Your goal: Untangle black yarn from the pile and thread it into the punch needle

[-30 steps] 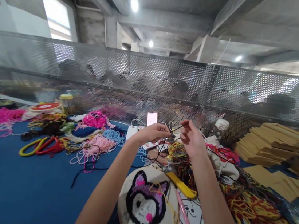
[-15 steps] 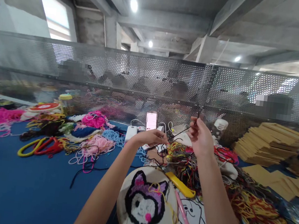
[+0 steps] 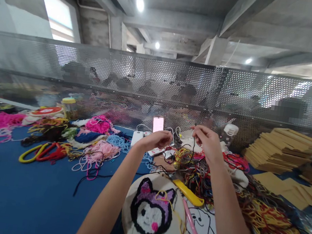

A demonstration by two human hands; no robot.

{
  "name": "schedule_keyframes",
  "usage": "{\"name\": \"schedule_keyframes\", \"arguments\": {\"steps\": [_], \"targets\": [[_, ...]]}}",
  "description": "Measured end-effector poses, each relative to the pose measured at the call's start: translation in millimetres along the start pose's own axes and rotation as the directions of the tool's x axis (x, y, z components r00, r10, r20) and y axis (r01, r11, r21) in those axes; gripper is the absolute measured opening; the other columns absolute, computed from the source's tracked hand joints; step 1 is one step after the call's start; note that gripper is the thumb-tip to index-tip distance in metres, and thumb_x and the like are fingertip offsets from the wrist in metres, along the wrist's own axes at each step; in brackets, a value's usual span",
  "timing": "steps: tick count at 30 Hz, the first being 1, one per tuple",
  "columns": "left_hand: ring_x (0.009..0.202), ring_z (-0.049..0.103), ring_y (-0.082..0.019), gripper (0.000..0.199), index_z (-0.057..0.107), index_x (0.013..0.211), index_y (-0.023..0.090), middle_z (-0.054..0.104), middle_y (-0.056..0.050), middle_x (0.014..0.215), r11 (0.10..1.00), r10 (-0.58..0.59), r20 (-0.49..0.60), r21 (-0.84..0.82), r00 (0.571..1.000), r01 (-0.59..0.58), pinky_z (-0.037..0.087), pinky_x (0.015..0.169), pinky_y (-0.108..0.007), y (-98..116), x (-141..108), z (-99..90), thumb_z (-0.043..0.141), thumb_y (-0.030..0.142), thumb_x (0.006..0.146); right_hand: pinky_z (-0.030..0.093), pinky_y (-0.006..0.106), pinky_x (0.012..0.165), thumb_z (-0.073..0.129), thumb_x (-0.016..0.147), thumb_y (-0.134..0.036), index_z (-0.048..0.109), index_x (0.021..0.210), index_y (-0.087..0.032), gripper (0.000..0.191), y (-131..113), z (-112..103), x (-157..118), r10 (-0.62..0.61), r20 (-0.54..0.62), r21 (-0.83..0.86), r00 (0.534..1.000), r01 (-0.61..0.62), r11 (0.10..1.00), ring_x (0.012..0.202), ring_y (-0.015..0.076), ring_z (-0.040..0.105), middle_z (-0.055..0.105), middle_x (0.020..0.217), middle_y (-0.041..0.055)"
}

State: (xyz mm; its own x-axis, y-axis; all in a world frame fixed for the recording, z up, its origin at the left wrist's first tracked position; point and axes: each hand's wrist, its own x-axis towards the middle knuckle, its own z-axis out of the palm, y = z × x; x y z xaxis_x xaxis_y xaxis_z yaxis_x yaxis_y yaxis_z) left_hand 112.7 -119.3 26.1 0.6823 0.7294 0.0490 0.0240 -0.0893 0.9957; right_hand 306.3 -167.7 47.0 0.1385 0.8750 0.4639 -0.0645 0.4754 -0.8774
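My left hand [image 3: 160,140] is closed above the yarn near the phone [image 3: 157,124]; what its fingers hold is too small to make out. To the right, my right hand [image 3: 203,138] pinches black yarn [image 3: 193,150], which hangs down toward the mixed yarn pile [image 3: 201,176]. Below both hands lies a round hoop [image 3: 129,205] with a purple, black and white character worked on its cloth. A yellow cutter [image 3: 189,193] and a pink-handled tool [image 3: 191,222] lie right of the hoop, the tool over a sheet with a line drawing [image 3: 205,231].
Pink, blue and brown yarn heaps [image 3: 101,151] and yellow-handled scissors [image 3: 32,153] lie to the left. Brown envelopes [image 3: 278,148] are stacked at the right, near a white-capped bottle [image 3: 230,131]. A perforated metal screen [image 3: 156,71] stands behind the table.
My right hand has moved slightly left and turned, and its black yarn now hangs down instead of stretching toward my left hand. My left hand has risen a little and its fingers have curled in.
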Motion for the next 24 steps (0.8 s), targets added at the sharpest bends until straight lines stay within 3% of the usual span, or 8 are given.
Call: {"name": "schedule_keyframes", "arguments": {"steps": [6,12,21,24], "targets": [[0.041,0.025,-0.004,0.017,0.044,0.074,0.017,0.033,0.007,0.052,0.987,0.159,-0.093,0.026,0.983,-0.157,0.015,0.04,-0.019,11.4,-2.2,17.6,0.05,0.03,0.084,0.035,0.02,0.042,0.068,0.069,-0.036,0.07,0.075,-0.016,0.021,9.9,13.3,-3.6,0.055,0.172,-0.121,0.984,-0.035,0.992,0.045,0.007,0.046,0.062,0.058,0.0003],[0.041,0.029,-0.005,0.014,0.044,0.072,0.017,0.034,0.007,0.05,0.959,0.279,-0.275,0.136,0.92,-0.25,0.021,0.04,-0.019,21.0,-2.9,35.9,0.047,0.024,0.084,0.042,0.021,0.045,0.072,0.064,-0.039,0.066,0.076,-0.015,0.027,15.2,15.3,-2.5,0.074,0.13,-0.103,0.989,-0.061,0.993,0.048,0.0099,0.055,0.067,0.062,0.0022],[0.044,0.03,-0.005,0.012,0.046,0.074,0.016,0.036,0.007,0.054,0.951,0.295,-0.217,0.164,0.93,-0.264,0.022,0.042,-0.019,24.0,-5.0,38.7,0.048,0.025,0.081,0.045,0.023,0.045,0.072,0.062,-0.041,0.062,0.075,-0.015,0.031,13.7,11.8,-1.4,0.054,0.059,-0.102,0.997,-0.048,0.994,0.047,0.0123,0.059,0.069,0.061,0.0046],[0.046,0.03,-0.006,0.012,0.047,0.074,0.016,0.037,0.007,0.055,0.941,0.306,-0.247,0.229,0.92,-0.251,0.023,0.044,-0.02,25.5,-5.2,39.5,0.049,0.026,0.081,0.045,0.023,0.044,0.072,0.063,-0.041,0.062,0.08,-0.014,0.033,13.3,10.9,-0.9,0.046,0.062,-0.127,0.997,-0.038,0.991,0.046,0.0123,0.058,0.069,0.061,0.005]]}}
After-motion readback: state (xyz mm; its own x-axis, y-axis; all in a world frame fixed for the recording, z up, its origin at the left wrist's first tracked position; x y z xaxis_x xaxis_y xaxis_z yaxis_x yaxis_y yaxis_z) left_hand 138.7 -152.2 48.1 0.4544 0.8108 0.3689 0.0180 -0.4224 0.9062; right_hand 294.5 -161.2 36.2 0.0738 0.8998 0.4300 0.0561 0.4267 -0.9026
